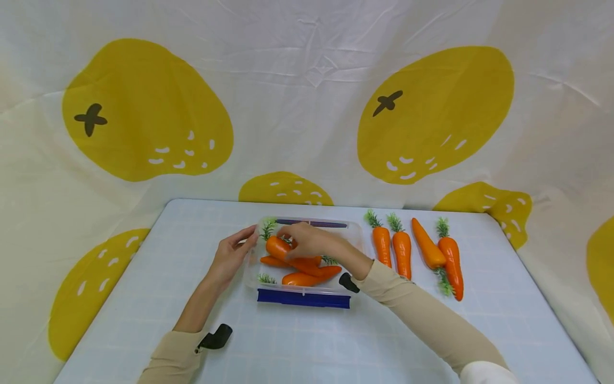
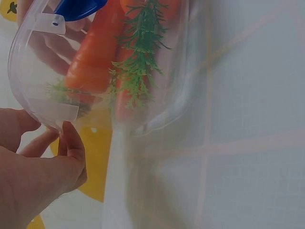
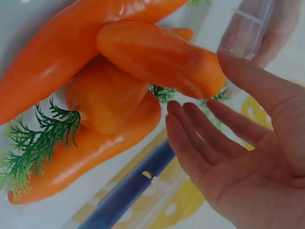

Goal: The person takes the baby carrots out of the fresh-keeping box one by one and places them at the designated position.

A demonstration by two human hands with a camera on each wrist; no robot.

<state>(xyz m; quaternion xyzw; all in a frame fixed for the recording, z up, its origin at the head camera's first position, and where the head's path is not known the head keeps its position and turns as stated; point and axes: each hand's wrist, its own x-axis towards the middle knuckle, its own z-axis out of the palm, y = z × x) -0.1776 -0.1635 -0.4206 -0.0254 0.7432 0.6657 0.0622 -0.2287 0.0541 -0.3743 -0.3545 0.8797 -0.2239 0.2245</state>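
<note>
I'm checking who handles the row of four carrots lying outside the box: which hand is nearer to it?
Right. The right hand is over the clear box, beside the row of four carrots; the left hand touches the box's far side.

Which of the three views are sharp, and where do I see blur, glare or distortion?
Head view: evenly lit, sharp, table edges bowed by the wide lens. Left wrist view: hazy, the carrots seen through the clear container wall. Right wrist view: glossy highlights on the top carrot, right hand soft at close range.

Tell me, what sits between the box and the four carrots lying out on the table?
Only bare table, crossed nearer the person by the right sleeve; the head view shows it between the box and the loose carrots.
</note>
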